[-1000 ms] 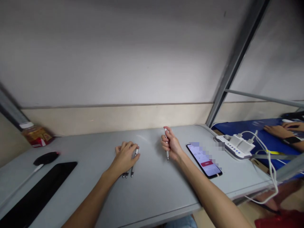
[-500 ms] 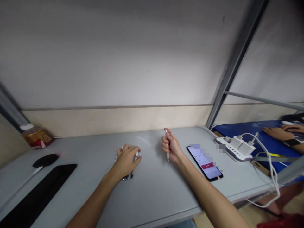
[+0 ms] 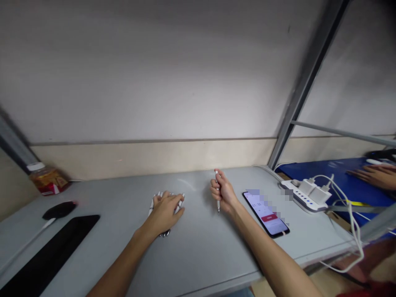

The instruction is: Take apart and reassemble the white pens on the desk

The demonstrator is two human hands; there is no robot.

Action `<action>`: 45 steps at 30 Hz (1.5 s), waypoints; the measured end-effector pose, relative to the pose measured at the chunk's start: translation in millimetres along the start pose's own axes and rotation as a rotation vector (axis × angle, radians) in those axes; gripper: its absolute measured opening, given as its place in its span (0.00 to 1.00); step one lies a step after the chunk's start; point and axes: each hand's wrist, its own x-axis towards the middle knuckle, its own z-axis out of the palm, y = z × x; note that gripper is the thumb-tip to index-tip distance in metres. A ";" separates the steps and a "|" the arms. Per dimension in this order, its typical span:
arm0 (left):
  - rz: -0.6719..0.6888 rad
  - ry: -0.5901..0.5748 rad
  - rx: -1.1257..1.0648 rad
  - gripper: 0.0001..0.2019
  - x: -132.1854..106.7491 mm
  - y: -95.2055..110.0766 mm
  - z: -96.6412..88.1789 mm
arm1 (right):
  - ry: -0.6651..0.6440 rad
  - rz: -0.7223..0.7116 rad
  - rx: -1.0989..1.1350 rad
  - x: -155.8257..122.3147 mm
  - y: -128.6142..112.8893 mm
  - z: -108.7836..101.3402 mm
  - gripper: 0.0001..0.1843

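Observation:
My left hand [image 3: 165,210] lies flat, fingers stretched out, on top of several white pens [image 3: 180,201] on the grey table [image 3: 198,251]; their white ends show beyond my fingertips and their dark tips stick out under my wrist. My right hand [image 3: 224,192] is closed in a fist round one white pen [image 3: 218,205], held upright with its tip pointing down just above the table.
A lit phone [image 3: 266,213] lies right of my right hand. A white power strip [image 3: 305,193] with chargers and cables sits at the right edge. At the left are a black pad [image 3: 49,251], a dark mouse [image 3: 58,210] and a jar [image 3: 46,179]. Another person's hand [image 3: 375,175] rests on blue cloth.
My left hand has flattened over the pens, fingers spread out from a curled grip. The right hand and its pen have barely moved. The other person's hand shifted right.

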 end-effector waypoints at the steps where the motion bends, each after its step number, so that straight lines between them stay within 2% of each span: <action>1: 0.000 -0.001 -0.004 0.08 0.0 0.1 -0.1 | 0.010 -0.001 -0.010 -0.4 -0.4 0.7 0.17; 5: -0.002 0.000 -0.011 0.09 0.4 -0.8 1.4 | 0.001 0.016 -0.165 -4.1 0.4 4.5 0.20; 9: -0.009 0.018 -0.023 0.12 1.3 -2.1 4.2 | 0.047 0.013 -0.508 -4.7 9.4 5.9 0.18; 13: -0.029 0.032 -0.049 0.12 2.0 -0.9 3.7 | 0.083 -0.014 -0.827 2.1 19.4 -2.6 0.13; 18: -0.067 0.062 -0.086 0.13 2.6 -1.4 2.3 | 0.226 -0.124 -1.465 4.5 15.4 -17.6 0.06; 20: -0.074 0.076 -0.098 0.15 2.8 -2.7 2.6 | 0.289 -0.066 -1.656 2.7 11.3 -20.4 0.08; 23: -0.079 0.083 -0.103 0.17 3.4 -3.6 2.8 | 0.360 0.067 -1.823 0.7 7.3 -20.8 0.14; 26: -0.068 0.076 -0.134 0.15 4.2 -2.5 1.5 | 0.388 0.121 -1.922 0.2 5.3 -19.7 0.16; 30: -0.059 0.084 -0.240 0.14 5.2 1.0 -2.8 | 0.386 0.116 -1.955 -0.9 2.9 -19.2 0.19; 36: -0.040 0.112 -0.388 0.12 6.1 2.9 -7.5 | 0.335 0.133 -1.932 -2.9 0.7 -18.1 0.16; 41: 0.007 0.114 -0.460 0.16 5.0 2.0 -6.0 | 0.345 0.151 -1.935 -3.1 -2.5 -18.9 0.17; 43: 0.011 0.096 -0.506 0.17 4.7 2.4 -5.3 | 0.369 0.131 -1.942 -2.9 -3.5 -20.2 0.16; 45: -0.008 0.056 -0.546 0.18 4.5 3.7 -5.4 | 0.392 0.052 -1.930 -2.9 -3.6 -20.8 0.16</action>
